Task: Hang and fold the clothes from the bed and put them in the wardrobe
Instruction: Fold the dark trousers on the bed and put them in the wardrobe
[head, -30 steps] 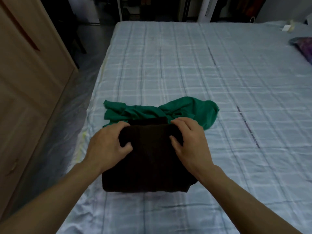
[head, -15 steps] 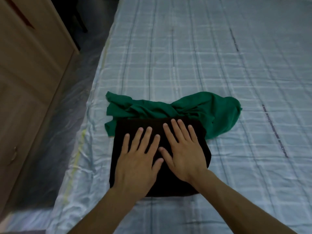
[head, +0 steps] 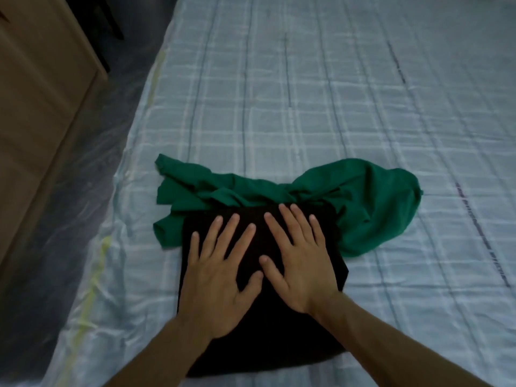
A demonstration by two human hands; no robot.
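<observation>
Two flat grips, grasping nothing: left hand (head: 220, 277), right hand (head: 303, 263) press black garment (head: 265, 344) near bed (head: 307, 107) edge

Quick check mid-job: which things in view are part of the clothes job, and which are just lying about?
Part of the job:
- black folded garment, with the left hand and right hand flat on it
- green garment, crumpled at its far edge
- bed

Just there:
- wooden cabinet, possibly the wardrobe
- plastic sheeting on the floor
</observation>
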